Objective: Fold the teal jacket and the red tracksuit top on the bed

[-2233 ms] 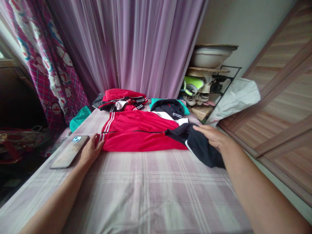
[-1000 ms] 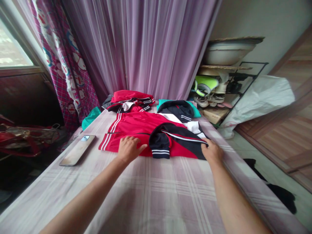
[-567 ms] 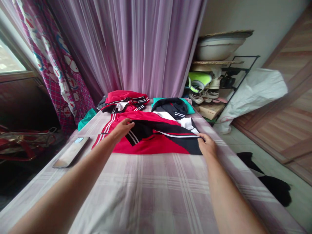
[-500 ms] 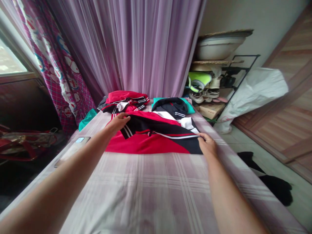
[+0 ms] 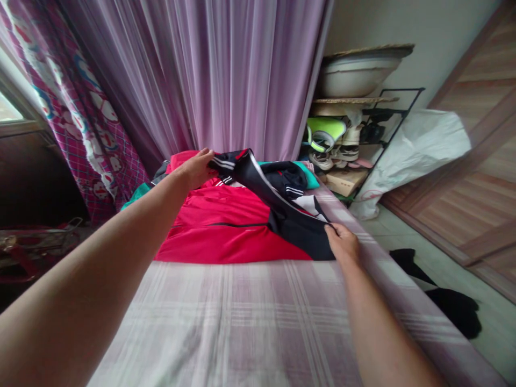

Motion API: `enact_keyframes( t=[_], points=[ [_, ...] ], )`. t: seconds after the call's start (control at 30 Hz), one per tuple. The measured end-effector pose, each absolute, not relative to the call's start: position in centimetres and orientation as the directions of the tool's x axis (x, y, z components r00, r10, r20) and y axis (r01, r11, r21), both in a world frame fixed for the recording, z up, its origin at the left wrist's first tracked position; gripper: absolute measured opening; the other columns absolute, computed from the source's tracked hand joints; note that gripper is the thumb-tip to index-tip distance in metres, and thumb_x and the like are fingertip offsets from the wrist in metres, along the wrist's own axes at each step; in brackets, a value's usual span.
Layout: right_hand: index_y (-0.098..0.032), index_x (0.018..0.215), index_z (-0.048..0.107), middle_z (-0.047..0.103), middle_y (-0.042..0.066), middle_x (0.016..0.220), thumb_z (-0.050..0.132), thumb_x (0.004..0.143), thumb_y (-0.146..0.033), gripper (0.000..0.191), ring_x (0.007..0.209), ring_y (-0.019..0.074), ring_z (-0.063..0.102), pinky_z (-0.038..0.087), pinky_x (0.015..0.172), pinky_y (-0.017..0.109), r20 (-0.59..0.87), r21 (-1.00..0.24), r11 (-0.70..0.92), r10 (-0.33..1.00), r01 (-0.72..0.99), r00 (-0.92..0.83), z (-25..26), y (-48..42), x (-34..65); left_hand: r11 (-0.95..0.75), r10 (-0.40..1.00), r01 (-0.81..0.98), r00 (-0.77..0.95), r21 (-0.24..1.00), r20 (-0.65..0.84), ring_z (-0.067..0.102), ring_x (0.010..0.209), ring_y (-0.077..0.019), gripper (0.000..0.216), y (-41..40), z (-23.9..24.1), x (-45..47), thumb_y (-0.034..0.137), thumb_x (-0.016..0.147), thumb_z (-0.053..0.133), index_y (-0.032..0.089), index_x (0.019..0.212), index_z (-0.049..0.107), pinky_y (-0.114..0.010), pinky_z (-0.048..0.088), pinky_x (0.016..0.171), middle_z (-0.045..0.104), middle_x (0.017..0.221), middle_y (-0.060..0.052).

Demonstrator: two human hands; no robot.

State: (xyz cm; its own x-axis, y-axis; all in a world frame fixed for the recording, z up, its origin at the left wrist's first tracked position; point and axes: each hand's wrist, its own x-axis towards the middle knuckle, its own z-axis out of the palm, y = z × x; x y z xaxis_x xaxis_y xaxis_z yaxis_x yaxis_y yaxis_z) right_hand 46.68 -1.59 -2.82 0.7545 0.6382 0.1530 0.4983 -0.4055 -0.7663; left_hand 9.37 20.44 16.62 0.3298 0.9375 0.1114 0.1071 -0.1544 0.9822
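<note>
A red track jacket (image 5: 226,228) with dark navy sleeves lies spread on the bed. My left hand (image 5: 196,167) is closed on the striped cuff of its dark sleeve (image 5: 262,188) and holds it lifted above the jacket toward the far end. My right hand (image 5: 342,243) pinches the dark fabric at the jacket's near right corner against the bed. Behind the jacket lie another red garment and a dark one on teal cloth (image 5: 288,174).
The bed has a pale plaid sheet (image 5: 242,317). Purple curtains (image 5: 209,75) hang behind it and a patterned pink curtain (image 5: 80,123) at the left. A shoe rack (image 5: 346,140) with a basin on top, a white bag (image 5: 419,150) and dark cloth on the floor (image 5: 451,306) are on the right.
My left hand has taken the sleeve cuff and carried it up and away across the jacket. My right hand has stayed on the right corner. The phone has passed out of view.
</note>
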Motion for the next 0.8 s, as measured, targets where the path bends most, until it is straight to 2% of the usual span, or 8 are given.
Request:
enact_keyframes(
  t=[0.13, 0.2, 0.3, 0.4, 0.47, 0.6, 0.7, 0.8],
  points=[
    [-0.022, 0.119, 0.072, 0.076, 0.011, 0.108, 0.054, 0.083, -0.04, 0.045, 0.094, 0.0271, 0.069, 0.052, 0.082, 0.037, 0.196, -0.774, -0.385, 0.609, 0.503, 0.769, -3.1, -1.4, 46.0, -0.162, 0.924, 0.363, 0.382, 0.918, 0.012, 0.062, 0.12, -0.0276, 0.065, 19.0, 13.6, 11.0, 0.069, 0.089, 0.045, 0.028, 0.139, 0.05, -0.046, 0.054, 0.092, 0.057, 0.145, -0.011],
    [-0.021, 0.126, 0.067, 0.074, 0.012, 0.116, 0.05, 0.085, -0.037, 0.048, 0.101, 0.027, 0.069, 0.052, 0.087, 0.038, 0.212, -0.784, -0.345, 0.633, 0.516, 0.745, -3.0, -1.6, 45.8, -0.207, 0.936, 0.506, 0.352, 0.838, 0.019, 0.059, 0.126, -0.0299, 0.066, 17.1, 10.9, 10.3, 0.067, 0.088, 0.048, 0.026, 0.14, 0.052, -0.048, 0.051, 0.099, 0.056, 0.146, -0.012],
    [-0.016, 0.131, 0.064, 0.072, 0.015, 0.121, 0.047, 0.087, -0.034, 0.049, 0.11, 0.0296, 0.066, 0.05, 0.095, 0.042, 0.349, -0.71, -0.297, 0.639, 0.639, 0.685, -1.9, -2.1, 45.2, -0.266, 0.938, 0.595, 0.34, 0.759, 0.062, 0.054, 0.132, -0.0311, 0.054, 13.2, 6.7, 7.6, 0.055, 0.083, 0.06, 0.021, 0.124, 0.067, -0.047, 0.038, 0.114, 0.066, 0.135, -0.011],
    [-0.015, 0.129, 0.065, 0.067, 0.018, 0.131, 0.045, 0.091, -0.03, 0.046, 0.122, 0.032, 0.059, 0.043, 0.105, 0.046, 0.551, -0.5, -0.21, 0.671, 0.84, 0.496, -0.1, -2.5, 42.8, -0.535, 0.844, 0.749, 0.495, 0.392, 0.205, 0.053, 0.134, -0.0293, 0.045, 9.3, 3.5, 3.4, 0.049, 0.092, 0.045, 0.025, 0.12, 0.071, -0.048, 0.032, 0.119, 0.066, 0.137, -0.007],
    [-0.017, 0.131, 0.065, 0.062, 0.015, 0.139, 0.04, 0.096, -0.029, 0.045, 0.13, 0.029, 0.054, 0.038, 0.111, 0.044, 0.583, -0.359, -0.097, 0.753, 0.928, 0.304, 0.9, -2.5, 39.9, -0.563, 0.823, 0.799, 0.519, 0.212, 0.23, 0.049, 0.138, -0.0297, 0.045, 7.4, 2.1, 0.7, 0.047, 0.096, 0.041, 0.028, 0.125, 0.07, -0.054, 0.026, 0.121, 0.064, 0.139, -0.006],
    [-0.024, 0.143, 0.056, 0.051, 0.009, 0.152, 0.036, 0.101, -0.038, 0.048, 0.143, 0.0244, 0.041, 0.024, 0.12, 0.047, 0.345, -0.171, 0.097, 0.938, 0.98, -0.033, 0.8, -2.2, 34.4, -0.496, 0.857, 0.865, 0.475, 0.073, 0.198, 0.039, 0.145, -0.0306, 0.046, 6.1, 0.6, -2.4, 0.046, 0.096, 0.044, 0.034, 0.137, 0.061, -0.057, 0.022, 0.121, 0.053, 0.151, -0.003],
    [-0.025, 0.149, 0.048, 0.041, 0.01, 0.159, 0.037, 0.1, -0.045, 0.054, 0.147, 0.0276, 0.035, 0.021, 0.119, 0.057, 0.099, -0.139, -0.052, 0.993, 0.989, 0.066, -0.6, -2.1, 34.1, -0.467, 0.877, 0.883, 0.456, 0.046, 0.152, 0.035, 0.148, -0.0301, 0.048, 6.2, -0.1, -2.6, 0.046, 0.095, 0.047, 0.038, 0.142, 0.056, -0.057, 0.019, 0.122, 0.047, 0.155, -0.001],
    [-0.023, 0.151, 0.046, 0.039, 0.011, 0.16, 0.035, 0.1, -0.045, 0.056, 0.147, 0.0282, 0.035, 0.024, 0.119, 0.055, 0.04, -0.108, -0.209, 0.976, 0.972, 0.214, -1.7, -2.4, 36.5, -0.468, 0.874, 0.882, 0.453, 0.052, 0.177, 0.034, 0.148, -0.0296, 0.048, 6.2, -0.5, -2.3, 0.045, 0.095, 0.049, 0.039, 0.142, 0.055, -0.056, 0.017, 0.123, 0.048, 0.155, -0.001]
  ],
)
